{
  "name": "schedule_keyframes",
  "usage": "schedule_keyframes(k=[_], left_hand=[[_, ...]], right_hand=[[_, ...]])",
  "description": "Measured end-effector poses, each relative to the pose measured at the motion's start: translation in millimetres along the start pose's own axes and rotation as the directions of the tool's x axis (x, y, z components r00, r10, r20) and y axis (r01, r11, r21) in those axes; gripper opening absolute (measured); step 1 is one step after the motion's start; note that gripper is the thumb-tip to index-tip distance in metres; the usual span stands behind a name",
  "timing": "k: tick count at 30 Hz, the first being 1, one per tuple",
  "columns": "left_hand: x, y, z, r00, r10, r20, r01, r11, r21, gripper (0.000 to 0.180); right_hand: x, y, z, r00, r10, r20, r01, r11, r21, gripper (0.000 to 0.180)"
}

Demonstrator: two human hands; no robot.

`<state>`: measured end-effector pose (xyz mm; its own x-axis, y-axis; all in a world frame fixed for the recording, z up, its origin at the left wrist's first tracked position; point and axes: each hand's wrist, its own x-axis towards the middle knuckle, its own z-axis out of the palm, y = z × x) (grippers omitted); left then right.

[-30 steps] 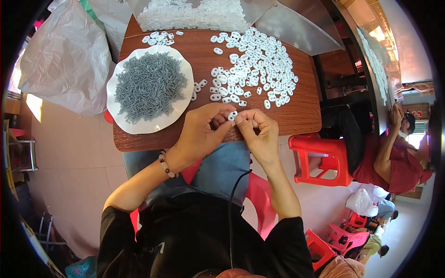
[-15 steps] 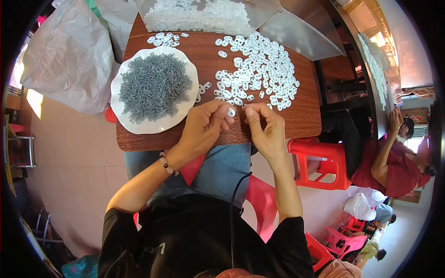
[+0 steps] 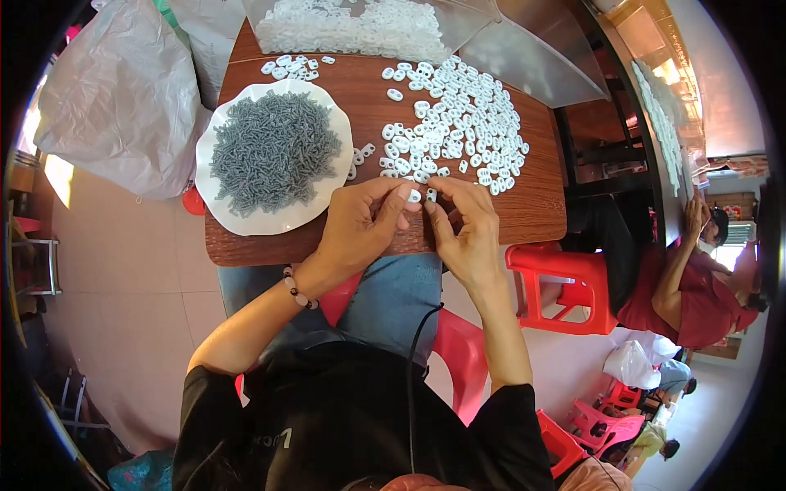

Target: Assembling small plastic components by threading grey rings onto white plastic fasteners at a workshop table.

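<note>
My left hand (image 3: 358, 227) pinches a small white oval plastic piece (image 3: 414, 196) between thumb and fingertips, above the table's near edge. Just right of it, the thumb and forefinger of my right hand (image 3: 472, 233) close on another tiny piece (image 3: 431, 195), white with a dark spot; its exact kind is too small to tell. Beyond my fingers spreads a heap of white oval two-holed pieces (image 3: 467, 114). Left of my hands stands a white scalloped plate (image 3: 338, 196) piled with small grey plastic pins (image 3: 274, 151).
A clear bin (image 3: 471, 16) of translucent pieces stands at the back of the brown wooden table (image 3: 532, 204). A few white ovals (image 3: 291, 67) lie behind the plate. A large white sack (image 3: 123, 98) is at left, a red stool (image 3: 565, 286) at right. Other people sit further right.
My right hand has turned slightly, and a white piece now shows at its fingertips. The white oval in my left hand has shifted slightly to the right, and the two hands' fingertips are closer together.
</note>
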<state>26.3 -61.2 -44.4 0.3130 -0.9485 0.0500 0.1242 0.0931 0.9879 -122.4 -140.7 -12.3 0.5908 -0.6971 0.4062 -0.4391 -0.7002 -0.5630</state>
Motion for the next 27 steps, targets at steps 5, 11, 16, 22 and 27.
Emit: schedule_keyframes(k=[5,11,16,22,27], left_hand=[[-1.1,0.2,2.1,1.000,-0.010,-0.011,0.009,0.999,-0.043,0.026],[0.1,-0.6,2.4,1.000,0.021,0.021,-0.021,1.000,0.008,0.027],[0.9,-2.4,2.8,0.998,0.046,0.040,-0.048,0.997,0.063,0.027],[-3.4,10.0,-1.5,0.999,-0.011,-0.048,0.011,1.000,-0.009,0.025],[-1.0,0.9,0.2,0.996,0.064,-0.060,-0.059,0.995,0.080,0.024]], right_hand=[[-1.0,-9.9,-5.8,0.999,-0.043,0.012,0.041,0.990,0.133,0.023],[0.1,-3.2,-5.1,0.975,-0.221,0.005,0.220,0.973,0.074,0.020],[1.5,-4.5,-2.5,0.962,-0.272,0.031,0.273,0.961,-0.035,0.013],[-7.5,-5.5,2.1,0.986,-0.067,-0.156,0.080,0.994,0.081,0.008],[-14.4,2.8,10.1,0.997,-0.042,-0.069,0.042,0.999,0.008,0.005]])
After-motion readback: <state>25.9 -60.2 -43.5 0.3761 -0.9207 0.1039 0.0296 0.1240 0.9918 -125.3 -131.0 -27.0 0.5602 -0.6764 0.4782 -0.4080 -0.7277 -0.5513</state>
